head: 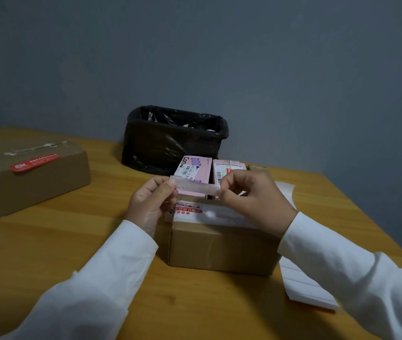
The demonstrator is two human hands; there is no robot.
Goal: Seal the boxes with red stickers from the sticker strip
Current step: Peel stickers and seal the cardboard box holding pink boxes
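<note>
Matt cardboard box, glossy black plastic bin liner, smooth wooden table

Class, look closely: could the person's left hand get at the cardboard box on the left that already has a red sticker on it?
Probably yes: bare table lies between the left hand and the sealed box, but that hand is pinching a pale strip.

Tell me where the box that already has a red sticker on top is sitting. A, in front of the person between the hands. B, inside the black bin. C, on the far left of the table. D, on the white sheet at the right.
C: the cardboard box with the red sticker across its top sits on the far left of the table, away from both hands.
</note>
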